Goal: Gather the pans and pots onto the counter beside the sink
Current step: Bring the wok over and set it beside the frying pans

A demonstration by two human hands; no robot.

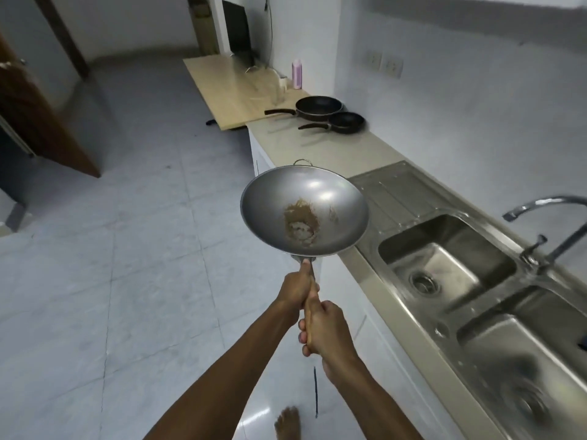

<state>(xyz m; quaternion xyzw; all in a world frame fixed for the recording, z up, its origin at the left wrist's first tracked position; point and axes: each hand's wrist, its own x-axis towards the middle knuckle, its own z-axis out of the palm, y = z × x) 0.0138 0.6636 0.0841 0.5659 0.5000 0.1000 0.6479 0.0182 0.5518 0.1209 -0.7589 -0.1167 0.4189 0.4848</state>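
Note:
A steel wok (320, 198) with a brown stain in its bottom hangs in the air over the floor, its right rim just above the counter's front edge by the drainboard. Both hands grip its wooden handle: my left hand (297, 289) nearer the bowl, my right hand (324, 328) behind it. Two black frying pans rest on the beige counter (343, 147) farther back, a large frying pan (319, 106) and a small frying pan (346, 122), handles pointing left.
A double steel sink (444, 265) with drainboard and a tap (546, 217) fills the counter at right. Beyond the pans stands a wooden table (228, 87) with a pink bottle (297, 74), a glass and a monitor. Tiled floor lies left; a brown door (35, 115) stands open.

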